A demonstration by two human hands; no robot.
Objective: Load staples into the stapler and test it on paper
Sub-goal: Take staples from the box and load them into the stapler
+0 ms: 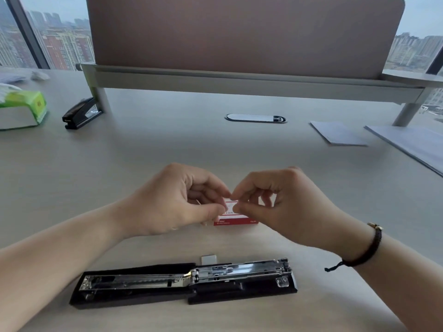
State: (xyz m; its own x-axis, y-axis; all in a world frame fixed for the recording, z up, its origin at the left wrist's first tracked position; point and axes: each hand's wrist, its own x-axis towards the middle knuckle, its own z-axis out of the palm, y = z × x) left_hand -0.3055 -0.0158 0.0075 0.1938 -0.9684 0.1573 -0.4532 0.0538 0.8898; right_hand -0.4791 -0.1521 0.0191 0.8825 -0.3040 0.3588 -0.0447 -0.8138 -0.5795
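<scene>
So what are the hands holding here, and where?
Both hands, left and right, pinch something tiny between their fingers above the red staple box; too small to identify. The opened stapler lies untouched.

I see a pale grey worktop (167, 144), a black stapler (182, 283) with its silver chrome channel laid open, a red-and-white staple box (236, 218), a green-and-white tissue pack (22, 109), a muted pink-brown divider panel (239, 34), and pale bluish paper (340, 134).
</scene>
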